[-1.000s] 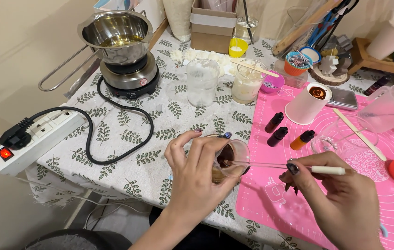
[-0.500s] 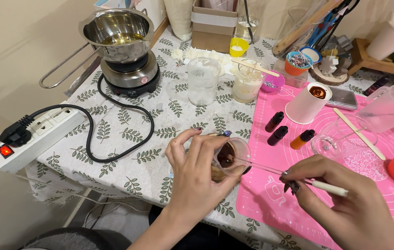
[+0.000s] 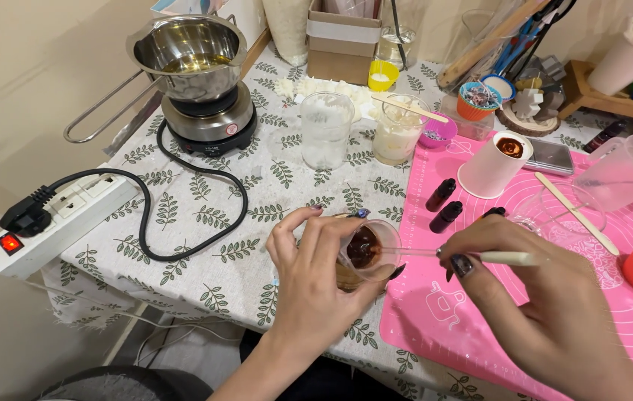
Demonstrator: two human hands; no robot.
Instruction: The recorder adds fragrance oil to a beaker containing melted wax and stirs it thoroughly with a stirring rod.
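Grasped: small clear cup of brown liquid, left hand; thin stirring stick, right hand; lower centre, pink mat edge.

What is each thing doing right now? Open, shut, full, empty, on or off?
Small cup: tilted, brown liquid inside, held by left hand.
Stick: in right hand, tip in cup.
Power strip: switch lit, plugged.
Pot: on burner, yellowish liquid.
White cup: upright, brown inside.
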